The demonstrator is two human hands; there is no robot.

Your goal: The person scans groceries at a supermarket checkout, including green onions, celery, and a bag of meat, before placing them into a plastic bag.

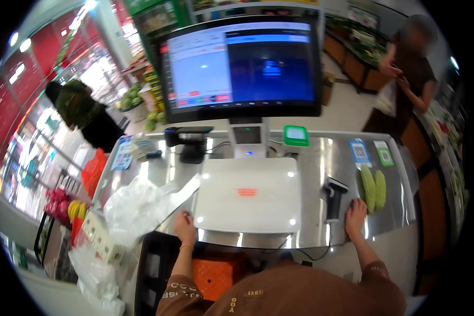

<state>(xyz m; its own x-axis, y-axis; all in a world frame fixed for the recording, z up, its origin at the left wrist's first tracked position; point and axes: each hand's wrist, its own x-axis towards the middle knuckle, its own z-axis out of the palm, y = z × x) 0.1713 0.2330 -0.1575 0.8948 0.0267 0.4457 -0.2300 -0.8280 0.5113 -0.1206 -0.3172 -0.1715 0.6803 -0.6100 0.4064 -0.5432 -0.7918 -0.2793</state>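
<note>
My left hand [185, 228] is at the front left corner of the white weighing plate [248, 209] of a checkout scale, its fingers curled. Whether anything is inside them is unclear. My right hand [355, 218] rests on the metal counter with nothing visible in it. Two pale green bitter melons [368, 189] lie side by side just beyond its fingertips, to the right. Left of that hand lies a black handheld barcode scanner [333, 201]. Behind the bare plate stands a lit monitor [241, 71] on the scale's post.
White plastic bags [136, 203] lie crumpled on the counter's left. Two printed code cards [360, 153] are beyond the melons, and a green-framed device [296, 136] sits by the post. An orange crate [217, 274] is below. One person [409, 75] stands far right, another [83, 106] left.
</note>
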